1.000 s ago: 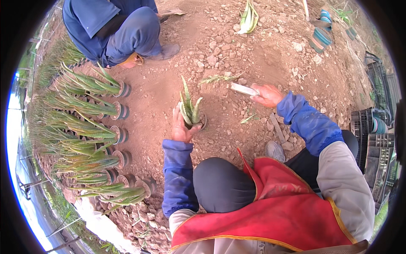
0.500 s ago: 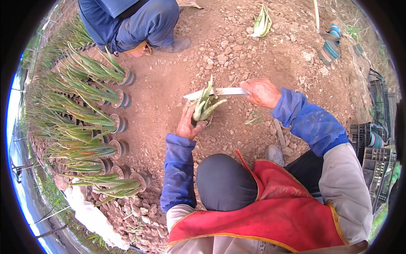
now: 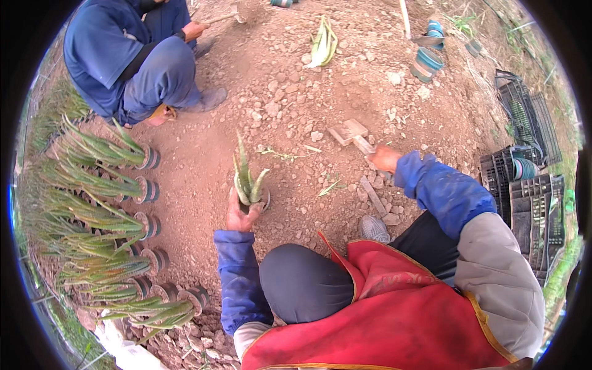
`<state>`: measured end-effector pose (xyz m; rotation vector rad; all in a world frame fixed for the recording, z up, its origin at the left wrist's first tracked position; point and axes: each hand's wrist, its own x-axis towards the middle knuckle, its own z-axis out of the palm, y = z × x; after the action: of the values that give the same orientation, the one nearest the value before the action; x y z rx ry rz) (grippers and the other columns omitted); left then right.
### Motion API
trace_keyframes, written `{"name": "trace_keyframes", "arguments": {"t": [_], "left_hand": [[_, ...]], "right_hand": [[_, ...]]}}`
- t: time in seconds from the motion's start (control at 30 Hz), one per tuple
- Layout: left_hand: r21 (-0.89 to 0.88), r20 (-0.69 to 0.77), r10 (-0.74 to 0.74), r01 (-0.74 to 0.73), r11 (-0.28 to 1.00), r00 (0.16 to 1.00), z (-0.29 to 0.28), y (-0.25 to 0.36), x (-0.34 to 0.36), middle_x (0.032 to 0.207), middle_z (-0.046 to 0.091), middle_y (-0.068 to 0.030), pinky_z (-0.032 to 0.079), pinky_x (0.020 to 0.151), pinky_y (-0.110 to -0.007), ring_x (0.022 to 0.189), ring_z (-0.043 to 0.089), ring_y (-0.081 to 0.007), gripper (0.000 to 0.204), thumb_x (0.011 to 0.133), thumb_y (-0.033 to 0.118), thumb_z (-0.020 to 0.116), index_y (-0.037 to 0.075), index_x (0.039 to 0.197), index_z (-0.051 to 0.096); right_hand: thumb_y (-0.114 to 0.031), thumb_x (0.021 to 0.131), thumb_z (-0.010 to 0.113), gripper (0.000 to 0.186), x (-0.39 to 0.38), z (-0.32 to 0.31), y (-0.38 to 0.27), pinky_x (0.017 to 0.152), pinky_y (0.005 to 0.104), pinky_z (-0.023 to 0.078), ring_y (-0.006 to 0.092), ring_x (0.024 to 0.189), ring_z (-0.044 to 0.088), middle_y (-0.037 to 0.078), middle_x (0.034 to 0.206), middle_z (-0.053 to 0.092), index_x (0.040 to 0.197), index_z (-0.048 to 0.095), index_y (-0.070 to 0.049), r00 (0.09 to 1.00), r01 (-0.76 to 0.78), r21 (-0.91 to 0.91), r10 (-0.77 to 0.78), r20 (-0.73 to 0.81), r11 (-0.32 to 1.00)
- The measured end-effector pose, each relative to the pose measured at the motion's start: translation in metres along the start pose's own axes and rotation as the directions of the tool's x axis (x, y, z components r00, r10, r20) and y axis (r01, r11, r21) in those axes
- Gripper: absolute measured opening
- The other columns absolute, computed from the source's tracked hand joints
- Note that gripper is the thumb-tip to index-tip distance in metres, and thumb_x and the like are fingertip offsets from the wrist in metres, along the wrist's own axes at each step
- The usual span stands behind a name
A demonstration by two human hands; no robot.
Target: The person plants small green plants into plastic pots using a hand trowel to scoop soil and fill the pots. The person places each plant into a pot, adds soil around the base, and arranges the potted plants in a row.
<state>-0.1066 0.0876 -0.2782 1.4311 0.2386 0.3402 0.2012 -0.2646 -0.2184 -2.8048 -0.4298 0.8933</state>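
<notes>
My left hand is closed round the base of a small aloe plant. Its pale green leaves stick up above my fingers. Part of a round pot rim shows beside the leaves; the rest of the pot is hidden. Off to the right, my right hand grips a short hand tool with a broad, flat, soil-coloured blade. The blade points away to the far left, low over the stony soil, and whether it touches cannot be told.
Potted aloes lie in a row at the left. A co-worker in blue crouches at the far left, gripping a tool. Beyond are a loose aloe and an upturned-looking striped pot. Black crates stand at the right.
My right hand has drawn the tool away from the aloe, and its blade now shows broad instead of long and narrow. My left hand still holds the plant. The view has shifted.
</notes>
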Motion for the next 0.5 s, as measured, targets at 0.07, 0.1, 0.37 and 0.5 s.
{"name": "trace_keyframes", "arguments": {"t": [0.07, 0.1, 0.37, 0.5], "left_hand": [[-0.045, -0.024, -0.019, 0.018, 0.999, 1.0, 0.003, 0.0, -0.001, 0.133, 0.057, -0.0105, 0.048, 0.103, -0.038, 0.119, 0.059, -0.022, 0.074, 0.083, 0.004, 0.07, 0.001, 0.15, 0.037], [-0.042, -0.034, -0.019, 0.017, 0.999, 0.999, 0.001, 0.0, -0.004, 0.133, 0.057, -0.0105, 0.048, 0.103, -0.038, 0.119, 0.059, -0.0219, 0.074, 0.084, 0.004, 0.069, 0.001, 0.15, 0.037], [0.131, -0.096, 0.036, -0.023, 0.991, 0.995, 0.002, -0.021, -0.009, 0.134, 0.054, -0.0114, 0.05, 0.1, -0.036, 0.116, 0.059, -0.0214, 0.073, 0.085, -0.003, 0.064, 0.0, 0.151, 0.034], [0.399, -0.271, 0.16, -0.04, 0.916, 0.949, 0.016, 0.009, -0.022, 0.128, 0.054, -0.0135, 0.048, 0.101, -0.04, 0.117, 0.057, -0.0259, 0.067, 0.083, 0.008, 0.075, -0.001, 0.142, 0.044]], "right_hand": [[-0.038, 0.095, 0.055, 0.046, 0.016, 0.012, 0.001, 0.086, 0.0487, 0.055, 0.0437, 0.093, 0.069, 0.029, 0.106, 0.068, 0.103, 0.068, 0.005, 0.985, 0.17, -0.214, -0.173, 0.007, 0.962], [-0.037, 0.095, 0.055, 0.045, 0.018, 0.017, -0.017, 0.085, 0.049, 0.055, 0.0438, 0.093, 0.069, 0.029, 0.106, 0.068, 0.102, 0.068, 0.005, 0.966, 0.255, -0.314, -0.254, 0.044, 0.915], [-0.032, 0.095, 0.053, 0.041, 0.079, 0.097, -0.051, 0.083, 0.0548, 0.055, 0.0474, 0.095, 0.068, 0.034, 0.101, 0.068, 0.101, 0.063, 0.007, 0.941, 0.05, 0.095, -0.015, -0.338, 0.994], [-0.03, 0.095, 0.054, 0.038, 0.078, 0.097, -0.068, 0.079, 0.0532, 0.055, 0.0454, 0.088, 0.068, 0.03, 0.094, 0.069, 0.104, 0.061, 0.006, 0.933, 0.083, 0.165, -0.018, -0.361, 0.983]]}}
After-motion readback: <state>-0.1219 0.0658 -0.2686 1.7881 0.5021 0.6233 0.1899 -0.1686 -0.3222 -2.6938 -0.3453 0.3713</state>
